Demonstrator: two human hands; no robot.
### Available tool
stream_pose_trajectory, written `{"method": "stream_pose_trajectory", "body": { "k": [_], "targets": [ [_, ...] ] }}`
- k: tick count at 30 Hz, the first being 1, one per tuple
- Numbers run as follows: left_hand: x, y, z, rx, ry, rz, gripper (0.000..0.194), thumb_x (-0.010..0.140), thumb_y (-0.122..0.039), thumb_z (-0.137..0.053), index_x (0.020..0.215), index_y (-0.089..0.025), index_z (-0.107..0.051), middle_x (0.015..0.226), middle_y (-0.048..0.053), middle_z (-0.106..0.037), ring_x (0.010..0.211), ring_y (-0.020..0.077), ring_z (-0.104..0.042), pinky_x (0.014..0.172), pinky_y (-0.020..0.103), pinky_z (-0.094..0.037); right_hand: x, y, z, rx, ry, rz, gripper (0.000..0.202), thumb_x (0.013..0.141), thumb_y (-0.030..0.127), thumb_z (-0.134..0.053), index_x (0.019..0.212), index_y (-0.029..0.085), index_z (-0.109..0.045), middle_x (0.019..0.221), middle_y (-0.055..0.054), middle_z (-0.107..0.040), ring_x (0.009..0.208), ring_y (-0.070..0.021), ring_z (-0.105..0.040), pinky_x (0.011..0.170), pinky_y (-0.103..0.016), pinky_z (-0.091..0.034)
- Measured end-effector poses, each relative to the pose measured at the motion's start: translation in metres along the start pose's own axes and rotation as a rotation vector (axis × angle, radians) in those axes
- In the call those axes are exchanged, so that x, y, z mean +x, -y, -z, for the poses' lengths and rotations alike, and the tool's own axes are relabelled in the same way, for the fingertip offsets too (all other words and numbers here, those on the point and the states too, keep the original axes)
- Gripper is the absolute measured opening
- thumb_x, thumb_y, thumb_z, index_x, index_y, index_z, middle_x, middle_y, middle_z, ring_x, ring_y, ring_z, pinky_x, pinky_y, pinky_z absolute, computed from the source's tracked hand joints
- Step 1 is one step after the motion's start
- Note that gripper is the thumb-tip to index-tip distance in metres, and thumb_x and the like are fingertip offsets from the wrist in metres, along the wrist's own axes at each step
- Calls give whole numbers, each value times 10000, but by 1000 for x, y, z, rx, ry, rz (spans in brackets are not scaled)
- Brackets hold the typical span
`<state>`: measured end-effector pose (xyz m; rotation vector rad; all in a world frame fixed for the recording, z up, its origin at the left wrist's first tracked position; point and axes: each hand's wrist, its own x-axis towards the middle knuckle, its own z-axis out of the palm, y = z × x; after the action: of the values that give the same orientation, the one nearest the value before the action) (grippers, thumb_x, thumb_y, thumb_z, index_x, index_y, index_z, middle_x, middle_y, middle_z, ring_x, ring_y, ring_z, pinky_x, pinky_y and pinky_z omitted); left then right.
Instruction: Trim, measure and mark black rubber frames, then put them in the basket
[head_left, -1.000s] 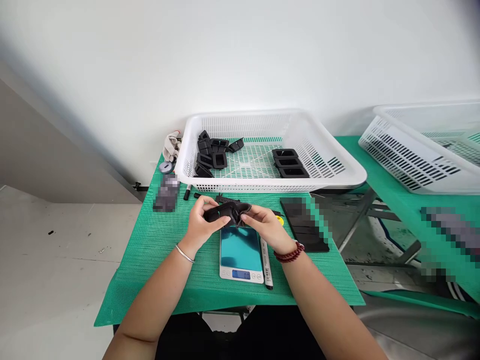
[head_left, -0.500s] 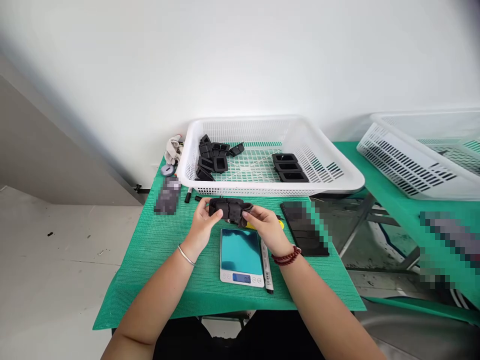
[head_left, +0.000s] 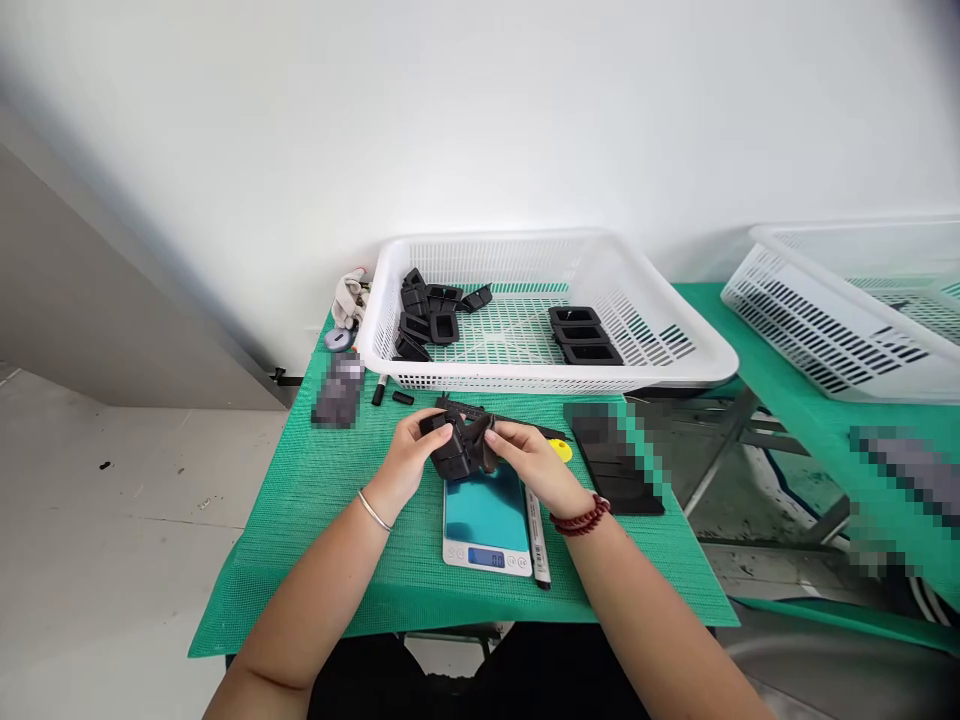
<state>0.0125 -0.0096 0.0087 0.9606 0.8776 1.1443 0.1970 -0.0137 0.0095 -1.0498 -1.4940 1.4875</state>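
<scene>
My left hand (head_left: 411, 448) grips a black moulded plastic part (head_left: 452, 458) with ribbed sections, thumb on top. The part is tilted, its lower end over the far edge of a kitchen scale (head_left: 486, 515) whose display reads 0.0. At the part's right end, my right hand (head_left: 529, 458) pinches a thin dark piece (head_left: 482, 440) between thumb and fingers. Whether that piece is joined to the part, I cannot tell. Behind the hands lies a dark caliper-like tool (head_left: 517, 420), partly covered, with a yellow object (head_left: 560, 450) beside it.
A white perforated basket (head_left: 667, 310) holds several loose black parts (head_left: 442, 325) at left and a row of black frames (head_left: 586, 336) at right. Around the scale are a white marker (head_left: 538, 540), a black cap (head_left: 403, 397) and a dark flat tablet-like object (head_left: 622, 470). Another basket (head_left: 825, 320) stands right.
The black part has turned from lying level between both hands to hanging tilted downward from my left hand. The dark tool behind shows more. The view has shifted slightly.
</scene>
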Motion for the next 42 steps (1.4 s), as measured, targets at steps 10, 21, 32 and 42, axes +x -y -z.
{"method": "stream_pose_trajectory", "body": {
  "k": [10, 21, 32, 42],
  "targets": [
    [-1, 2, 1, 17, 12, 3, 243, 732, -362, -700, 895, -182, -705, 815, 44, -667, 742, 165, -597, 677, 280, -478, 0, -1, 2, -71, 16, 0, 411, 876, 526, -483, 680, 174, -564, 646, 1, -521, 616, -113, -465, 604, -258, -387],
    [0, 0, -2, 74, 18, -24, 263, 752, -385, -680, 886, -160, -686, 844, 53, -656, 803, 173, -583, 745, 287, -448, 1, -5, -1, -227, 100, 66, 368, 899, 491, -434, 702, 190, -512, 677, 1, -489, 646, -124, -437, 606, -258, -394],
    [1, 7, -1, 81, -37, -35, 378, 755, -523, -645, 891, -191, -524, 775, -1, -591, 687, 129, -535, 617, 237, -402, 1, -4, -3, -272, 57, 50, 318, 878, 466, -464, 798, 181, -583, 756, -22, -583, 683, -143, -505, 641, -275, -431],
    [2, 7, -7, 48, 51, -47, 469, 647, -443, -772, 922, -190, -487, 926, 43, -633, 910, 194, -603, 809, 317, -452, 3, -8, 0, -357, -127, 83, 314, 858, 469, -496, 769, 182, -588, 713, -26, -587, 650, -151, -516, 589, -274, -421]
  ]
}}
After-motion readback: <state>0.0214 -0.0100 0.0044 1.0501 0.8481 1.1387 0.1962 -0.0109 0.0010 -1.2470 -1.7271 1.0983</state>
